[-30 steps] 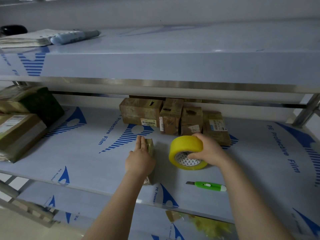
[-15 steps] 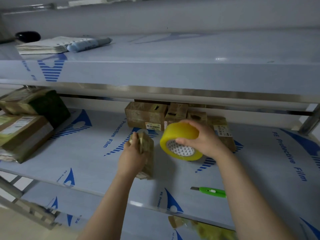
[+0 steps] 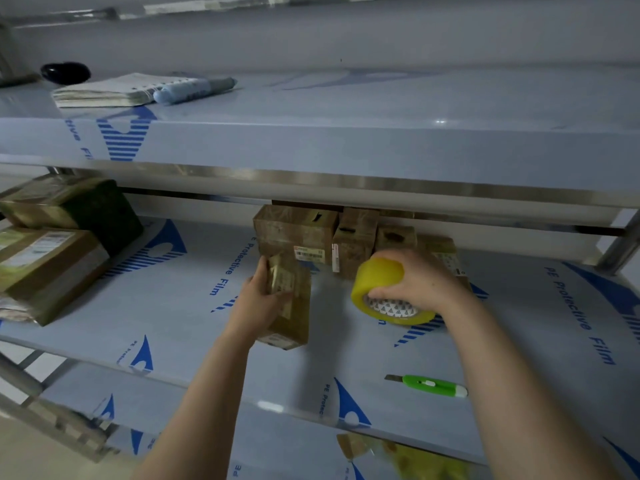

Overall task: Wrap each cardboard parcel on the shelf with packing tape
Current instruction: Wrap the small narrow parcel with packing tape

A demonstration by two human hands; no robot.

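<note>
My left hand (image 3: 258,299) grips a small cardboard parcel (image 3: 292,308), taped and tilted up on its end over the middle shelf (image 3: 194,341). To its right my right hand (image 3: 420,282) holds a yellow roll of packing tape (image 3: 382,289), fingers curled over its top and thumb at the core. The roll is apart from the parcel. Behind both, several cardboard parcels (image 3: 301,237) stand in a row at the back of the shelf.
A green utility knife (image 3: 429,385) lies near the shelf's front edge on the right. Larger wrapped parcels (image 3: 48,261) are stacked at the left end. The upper shelf carries a notebook (image 3: 114,90) and a blue tube (image 3: 194,90). Yellow tape scraps (image 3: 412,457) lie on the lower shelf.
My left hand has lifted the small parcel from lying flat and tipped it upright. My right hand raised the tape roll, then drew it away to the right.
</note>
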